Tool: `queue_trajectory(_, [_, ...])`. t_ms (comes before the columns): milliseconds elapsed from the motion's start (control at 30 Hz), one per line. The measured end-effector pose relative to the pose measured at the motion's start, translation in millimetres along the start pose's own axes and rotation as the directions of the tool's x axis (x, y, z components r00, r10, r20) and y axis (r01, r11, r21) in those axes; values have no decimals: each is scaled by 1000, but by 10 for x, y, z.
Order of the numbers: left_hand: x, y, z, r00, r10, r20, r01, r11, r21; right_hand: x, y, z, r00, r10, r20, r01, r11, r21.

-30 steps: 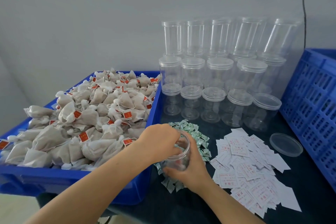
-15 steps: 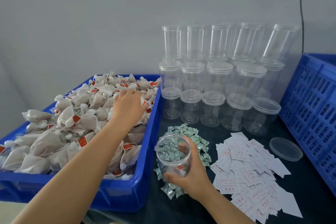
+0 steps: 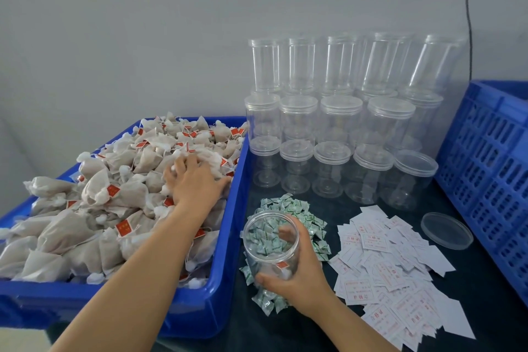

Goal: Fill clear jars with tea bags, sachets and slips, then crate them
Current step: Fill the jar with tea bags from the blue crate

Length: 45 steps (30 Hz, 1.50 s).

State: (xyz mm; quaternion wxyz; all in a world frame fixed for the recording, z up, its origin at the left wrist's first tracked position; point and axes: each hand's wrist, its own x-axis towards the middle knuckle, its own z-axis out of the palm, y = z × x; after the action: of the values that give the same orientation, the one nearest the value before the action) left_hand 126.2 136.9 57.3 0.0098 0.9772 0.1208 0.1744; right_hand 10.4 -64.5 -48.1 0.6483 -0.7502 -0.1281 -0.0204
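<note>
Over the blue bin, our left hand is down in the tea bags, fingers curled into the heap; can't tell whether it has one pinched yet. Our right hand is wrapped round the open jar, tilting its mouth toward the bin, probably so bags drop in with a short reach. Jar sits on the green sachets, slips just right. Loose lid is parked near the crate. Empty jars stacked behind.
</note>
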Motion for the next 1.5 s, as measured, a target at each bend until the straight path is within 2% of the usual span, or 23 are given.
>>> queue_trajectory(100, [2, 23, -12, 999, -20, -28, 19, 999, -34, -1, 8, -4, 1000, 0, 4, 0, 1000, 0])
queue_trajectory(200, [3, -1, -36, 998, -13, -59, 5, 990, -142, 2, 6, -10, 1000, 5, 3, -5, 1000, -11])
queue_trajectory(367, [21, -97, -113, 983, 52, -179, -99, 960, -261, -2, 0, -5, 1000, 10, 8, -10, 1000, -1])
queue_trajectory(500, [6, -96, -315, 973, 78, -218, -166, 890, -425, -4, 1, -6, 1000, 4, 7, -4, 1000, 8])
queue_trajectory(633, [-76, -62, -560, 985, 97, -139, -164, 761, -627, -4, -2, -7, 1000, 5, 5, -5, 1000, 5])
queue_trajectory(867, [-252, -15, -920, 989, 124, -79, -136, 566, -813, 0, 20, -5, 1000, -3, 9, 3, 1000, 13])
queue_trajectory(1000, [-395, 60, -1023, 977, 215, -3, -79, 347, -935, 2, 11, -1, 1000, -10, 1, 10, 1000, 12])
queue_trajectory(1100, [-514, 126, -1092, 946, 325, 16, -81, 283, -956, 3, 22, 0, 1000, -23, -3, 23, 1000, 12])
queue_trajectory(1267, [-721, 216, -1058, 855, 509, 98, -109, 362, -926, 15, 37, -2, 999, -33, -10, 33, 999, 31])
queue_trajectory(1367, [-800, 244, -974, 819, 558, 137, -166, 459, -872, 11, 49, 12, 1000, -26, -8, 27, 997, 67])
queue_trajectory(1500, [-887, 260, -880, 758, 626, 181, -251, 537, -805, 30, 83, 18, 999, -31, -10, 31, 997, 73])
